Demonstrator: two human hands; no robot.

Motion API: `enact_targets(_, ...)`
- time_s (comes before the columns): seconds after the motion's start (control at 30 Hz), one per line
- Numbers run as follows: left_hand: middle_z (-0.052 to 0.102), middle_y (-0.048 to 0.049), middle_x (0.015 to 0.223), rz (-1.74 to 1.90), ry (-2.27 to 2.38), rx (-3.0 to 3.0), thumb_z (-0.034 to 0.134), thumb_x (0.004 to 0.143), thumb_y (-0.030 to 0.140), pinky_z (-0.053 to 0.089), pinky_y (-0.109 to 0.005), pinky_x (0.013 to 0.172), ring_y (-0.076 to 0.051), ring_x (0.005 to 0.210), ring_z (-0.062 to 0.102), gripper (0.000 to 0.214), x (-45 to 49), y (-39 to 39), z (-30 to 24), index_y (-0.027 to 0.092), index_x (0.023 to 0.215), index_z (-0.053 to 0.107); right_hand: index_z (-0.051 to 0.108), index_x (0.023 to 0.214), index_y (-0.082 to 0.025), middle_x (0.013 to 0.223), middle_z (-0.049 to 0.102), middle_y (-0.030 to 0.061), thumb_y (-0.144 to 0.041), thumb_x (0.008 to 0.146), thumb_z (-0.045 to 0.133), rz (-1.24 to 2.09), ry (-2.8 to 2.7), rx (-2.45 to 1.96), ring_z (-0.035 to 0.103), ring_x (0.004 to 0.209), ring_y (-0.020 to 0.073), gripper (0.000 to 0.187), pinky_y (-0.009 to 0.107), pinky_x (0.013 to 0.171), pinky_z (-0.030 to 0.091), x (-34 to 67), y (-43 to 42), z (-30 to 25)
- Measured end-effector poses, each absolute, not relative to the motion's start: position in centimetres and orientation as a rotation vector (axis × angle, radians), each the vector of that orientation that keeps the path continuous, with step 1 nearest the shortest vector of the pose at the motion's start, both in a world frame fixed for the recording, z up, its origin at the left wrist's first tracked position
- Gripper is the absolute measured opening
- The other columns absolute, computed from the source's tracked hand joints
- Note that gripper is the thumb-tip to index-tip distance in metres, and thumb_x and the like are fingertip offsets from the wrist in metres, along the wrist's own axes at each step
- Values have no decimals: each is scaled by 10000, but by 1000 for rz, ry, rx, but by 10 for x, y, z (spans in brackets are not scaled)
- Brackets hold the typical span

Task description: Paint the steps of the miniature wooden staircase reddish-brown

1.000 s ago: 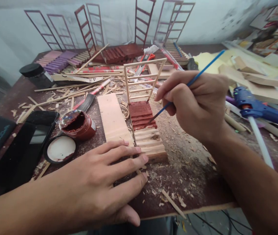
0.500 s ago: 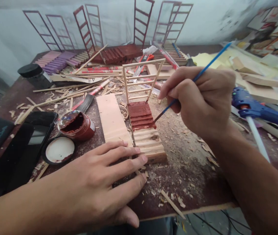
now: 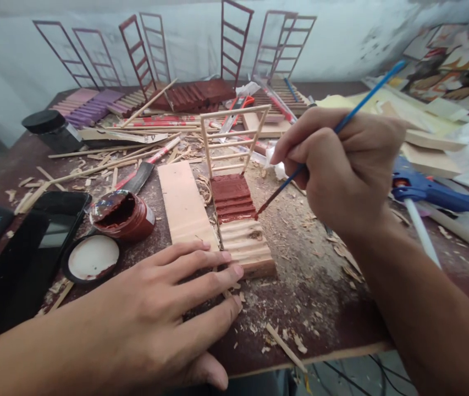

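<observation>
Brush (image 3: 372,95) was pinched tight w/ R hand (image 3: 339,165); L hand (image 3: 172,294) was splayed, ridged block (image 3: 243,234) touched at L edge.

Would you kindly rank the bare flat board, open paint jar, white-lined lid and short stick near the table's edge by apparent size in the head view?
1. Bare flat board
2. Open paint jar and white-lined lid: too alike to rank, the lid being nearer
3. Short stick
</observation>
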State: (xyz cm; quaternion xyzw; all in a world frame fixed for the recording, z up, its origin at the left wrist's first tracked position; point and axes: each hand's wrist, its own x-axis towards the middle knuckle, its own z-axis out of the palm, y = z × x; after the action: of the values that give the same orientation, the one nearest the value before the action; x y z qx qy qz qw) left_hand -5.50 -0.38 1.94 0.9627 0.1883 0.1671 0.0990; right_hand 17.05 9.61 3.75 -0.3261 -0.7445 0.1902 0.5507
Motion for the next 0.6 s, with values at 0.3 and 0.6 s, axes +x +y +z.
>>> enact_targets(0.3, 625, -106, 1303, 522, 547, 2847, 498, 974, 504, 478, -501, 1048, -311, 1192, 577, 479, -54, -4, 20, 98, 1194, 626, 671, 676, -198, 561, 520, -29, -20, 825, 494, 476, -1818, -795, 406, 467, 83, 292, 260, 467, 341, 170, 94, 32)
enact_targets(0.6, 619, -120, 1310, 496, 548, 2836, 498, 976, 500, 459, -498, 1078, -300, 1209, 567, 476, -54, -3, 20, 99, 1196, 627, 669, 688, -216, 632, 586, 7, -47, 833, 498, 536, -1820, -780, 455, 519, 109, 281, 288, 483, 340, 170, 95, 27)
